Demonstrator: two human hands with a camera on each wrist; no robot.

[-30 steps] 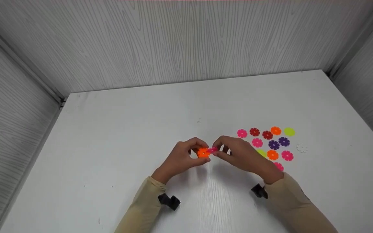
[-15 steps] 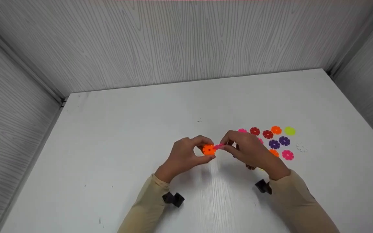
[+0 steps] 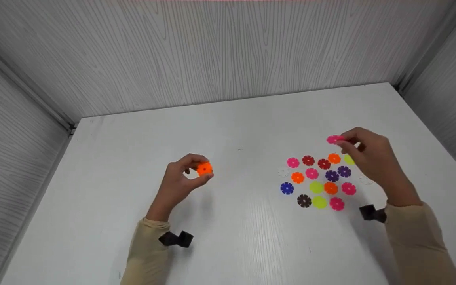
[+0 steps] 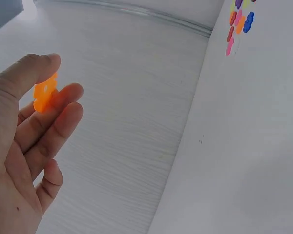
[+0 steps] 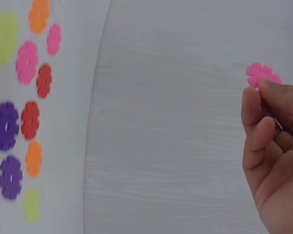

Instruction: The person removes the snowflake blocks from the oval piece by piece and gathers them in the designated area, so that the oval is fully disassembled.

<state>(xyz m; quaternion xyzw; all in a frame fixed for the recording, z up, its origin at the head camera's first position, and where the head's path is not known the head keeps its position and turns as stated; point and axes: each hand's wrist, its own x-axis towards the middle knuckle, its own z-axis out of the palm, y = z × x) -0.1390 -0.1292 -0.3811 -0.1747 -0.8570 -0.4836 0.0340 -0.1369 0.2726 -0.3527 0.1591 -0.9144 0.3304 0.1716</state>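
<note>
Between thumb and fingers my left hand pinches an orange notched disc, held above the table left of the other discs. The left wrist view shows the same orange disc gripped at its edges. My right hand pinches a pink notched disc by its right edge, up over the far side of the loose discs. That pink disc also appears in the right wrist view, partly covered by the thumb. The two held discs are far apart.
Several loose notched discs lie flat on the white table, among them a blue disc, a dark brown disc and a purple disc. My right forearm partly hides a clear disc. A wood-patterned wall stands behind.
Earlier the orange and pink discs were together between my two hands. Now they are separated: my left hand has moved left with the orange one, my right hand right and away with the pink.
</note>
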